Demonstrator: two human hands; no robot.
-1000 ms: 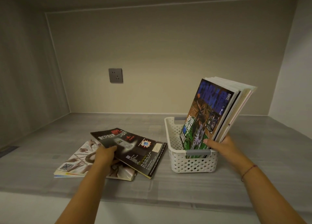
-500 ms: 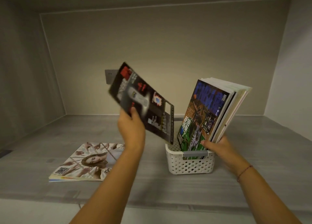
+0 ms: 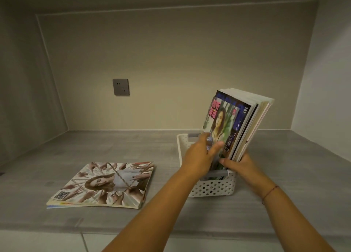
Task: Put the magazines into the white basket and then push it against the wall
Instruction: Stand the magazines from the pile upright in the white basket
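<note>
Magazine going into the basket, right of centre in the frame.

The white perforated plastic basket (image 3: pixel 212 189) sits on the grey wood-grain shelf (image 3: pixel 95 147), apart from the beige back wall (image 3: pixel 190 62). The left forearm hides its near left corner. The right hand (image 3: pixel 241 166) grips the foot of the stack of upright magazines (image 3: pixel 247 119), which tilts right. The left hand (image 3: pixel 197 157) pinches the lower edge of the green-covered magazine with a woman on it (image 3: pixel 221 122), at the front of the stack. The magazines' bottoms are hidden inside. Half a second ago the left hand held a magazine in the air, black cover showing. One flat magazine printed with many hands (image 3: pixel 106 183) remains at lower left, under the grey wall socket (image 3: pixel 121 87).
</note>
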